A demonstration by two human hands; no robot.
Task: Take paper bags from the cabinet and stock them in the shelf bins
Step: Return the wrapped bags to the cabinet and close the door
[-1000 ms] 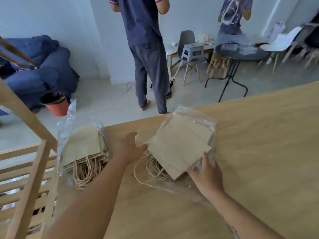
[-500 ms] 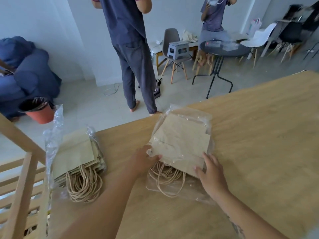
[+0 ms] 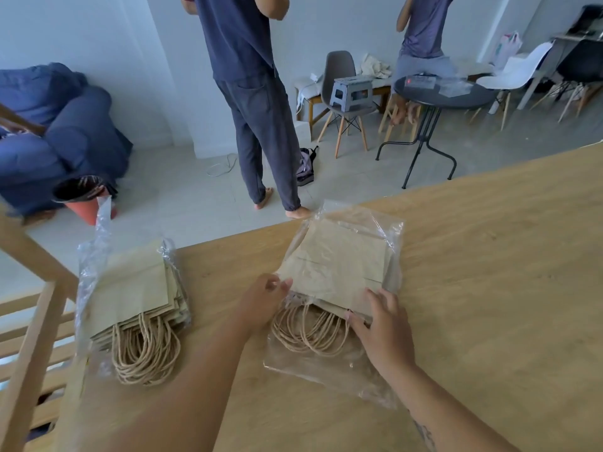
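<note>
Clear-plastic-wrapped tan paper-bag stack (image 3: 336, 265) now lies squarer between the hands; left hand (image 3: 264, 300) seemingly pinches its edge, right hand (image 3: 383, 327) presses flat.

A light wooden table (image 3: 473, 288) carries two packs of tan paper bags, lying flat and apart, with bare wood between them. The left pack (image 3: 130, 288) sits at the table's left edge, its bags fanned slightly along their right side. Its twisted cord handles (image 3: 143, 353) spill out of the near end onto the wood, and its clear plastic wrap (image 3: 98, 243) stands up loosely at the far left corner. The right pack (image 3: 336, 265) lies close to the table's far edge, inside a clear plastic sleeve (image 3: 326, 373). The sleeve stretches flat across the wood on the near side, over that pack's own looped handles (image 3: 310, 334).
</note>
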